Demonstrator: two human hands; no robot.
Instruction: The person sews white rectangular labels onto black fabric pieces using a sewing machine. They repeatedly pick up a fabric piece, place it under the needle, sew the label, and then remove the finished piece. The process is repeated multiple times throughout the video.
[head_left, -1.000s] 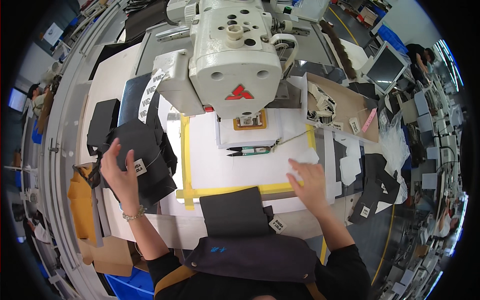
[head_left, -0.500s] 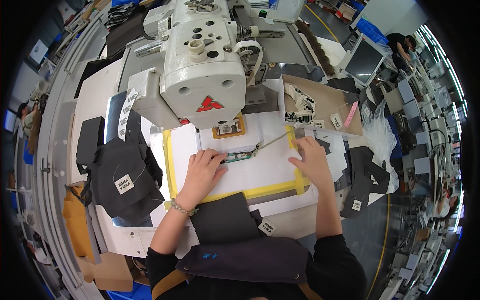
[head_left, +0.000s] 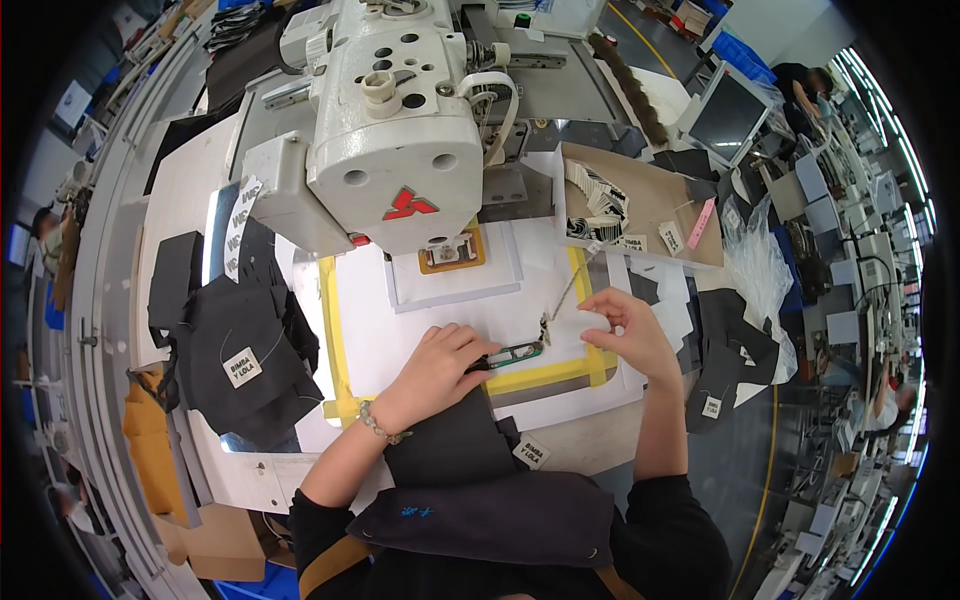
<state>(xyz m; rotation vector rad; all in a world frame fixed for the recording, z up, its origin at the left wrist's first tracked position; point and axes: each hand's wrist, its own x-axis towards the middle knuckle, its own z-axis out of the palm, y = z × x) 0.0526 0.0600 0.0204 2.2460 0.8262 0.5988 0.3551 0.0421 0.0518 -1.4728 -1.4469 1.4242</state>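
Observation:
My left hand (head_left: pixel 437 372) has its fingers and thumb closed on one end of a pair of slim teal-and-black thread snips (head_left: pixel 517 354), low over the white sheet. A thin cord (head_left: pixel 563 294) runs from the other end of the snips up toward the box. To the right, my right hand (head_left: pixel 637 338) is raised beside the cord, fingers bent and thumb apart from the forefinger; white shows in the gap. In front of me a black fabric piece (head_left: pixel 445 440) lies partly under my left wrist. The white sheet (head_left: pixel 370 305) has yellow tape (head_left: pixel 337 330) along its edges.
A white sewing machine head (head_left: pixel 395 150) stands ahead, above a clear frame (head_left: pixel 455 296). An open cardboard box (head_left: pixel 690 255) with stacked labels sits at right. Black labelled pieces (head_left: pixel 235 340) are heaped at left. Beyond the box are a plastic bag (head_left: pixel 765 260) and a monitor (head_left: pixel 730 117).
My left hand has moved right and toward me with the snips. My right hand has drawn slightly nearer, its fingers more bent. The clear frame beneath the machine shows more fully.

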